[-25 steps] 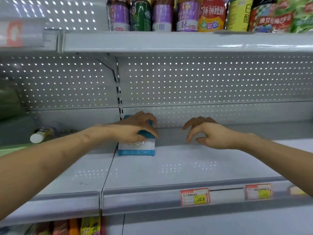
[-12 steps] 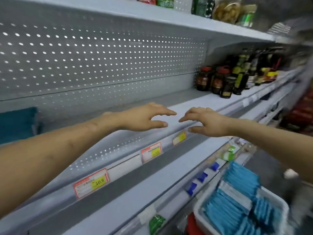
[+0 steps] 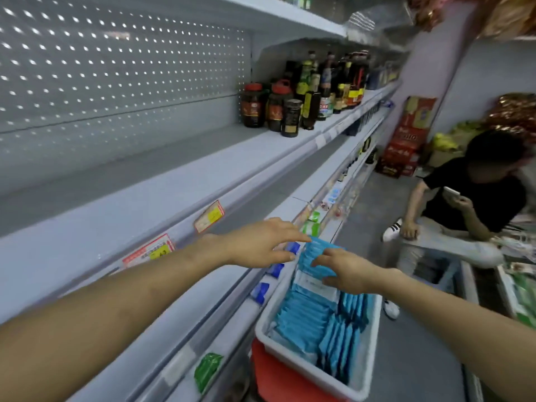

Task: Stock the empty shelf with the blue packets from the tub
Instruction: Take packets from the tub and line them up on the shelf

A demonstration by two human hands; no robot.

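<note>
A white tub [image 3: 369, 355] low on the right holds several upright blue packets [image 3: 301, 320] in rows. My right hand [image 3: 346, 272] lies on the far packets, with fingers and thumb spread over the blue and white face of one. Beside it, my left hand [image 3: 262, 242] is stretched out with straight fingers, its tips just at the top edge of those packets and holding nothing. The empty grey shelf [image 3: 174, 172] runs along the left, above the tub.
Dark sauce bottles and jars [image 3: 287, 110] fill the shelf's far end. The tub sits on a red crate [image 3: 278, 378] in the aisle. Further down on the right a person [image 3: 470, 204] sits looking at a phone. Price tags [image 3: 149, 250] line the shelf edge.
My view swung right from the shelf and down to the tub. Both hands left the packet set on the shelf and dropped onto the packets in the tub.
</note>
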